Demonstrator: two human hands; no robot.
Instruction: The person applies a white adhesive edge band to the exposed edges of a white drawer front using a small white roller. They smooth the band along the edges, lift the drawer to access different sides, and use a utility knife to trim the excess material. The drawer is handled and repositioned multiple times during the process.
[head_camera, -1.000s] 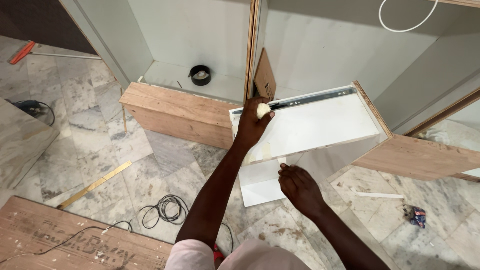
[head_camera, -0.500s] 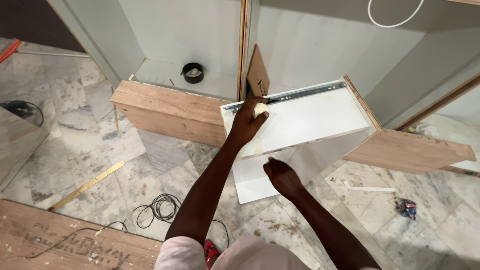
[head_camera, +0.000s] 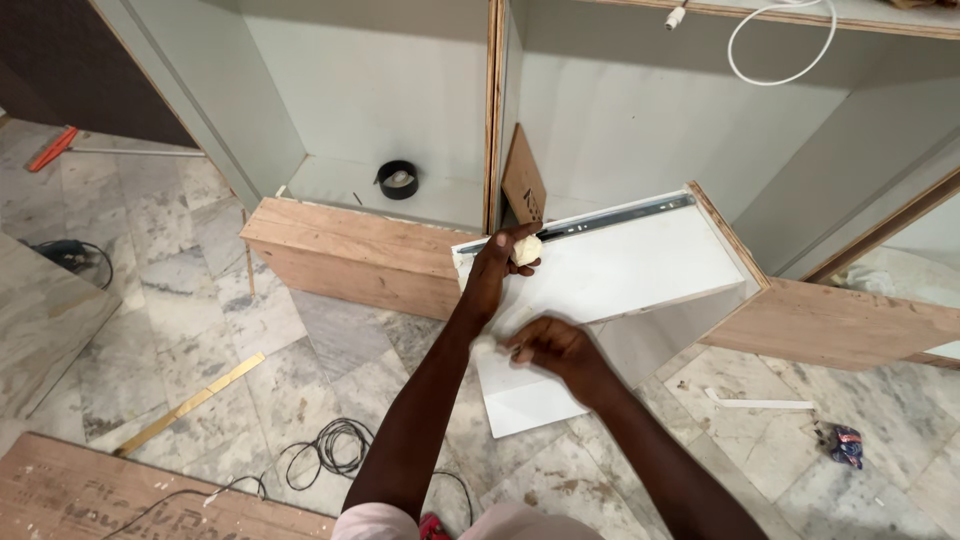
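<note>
Left hand (head_camera: 497, 268) pinches a pale wad (head_camera: 526, 250) against the tilted white drawer box (head_camera: 640, 265) by its slide rail (head_camera: 600, 220). Right hand (head_camera: 555, 348), fingers curled around something small, blurred and hard to identify, has risen closer since before.

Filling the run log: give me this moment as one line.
left hand: holds pale lump on white drawer box by metal slide rail | right hand: on drawer panel, pinching small pale piece
</note>
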